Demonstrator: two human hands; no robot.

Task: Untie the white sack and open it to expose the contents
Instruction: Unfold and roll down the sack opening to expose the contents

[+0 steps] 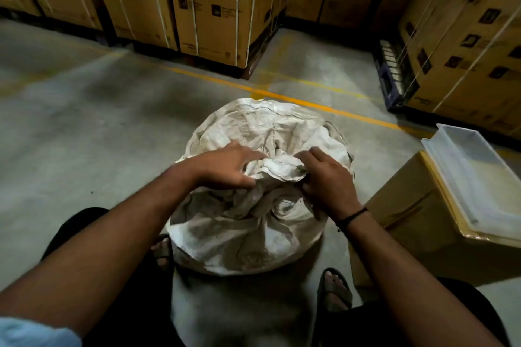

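Note:
A bulging white woven sack [248, 231] stands on the concrete floor between my feet. Its top is gathered into a crumpled bunch of fabric [279, 170] at the middle. My left hand [225, 167] presses on the left side of that bunch, fingers curled into the cloth. My right hand [327, 180] pinches the right side of the bunch, a black thread band on its wrist. The sack's mouth is closed and its contents are hidden. Any tie is covered by fabric and fingers.
A brown carton [417, 222] sits just right of the sack with a clear plastic tray [476, 175] on top. Strapped stacks of cartons [214, 5] line the back and right. A yellow floor line [282, 96] runs behind the sack. My sandalled feet [335, 290] flank it.

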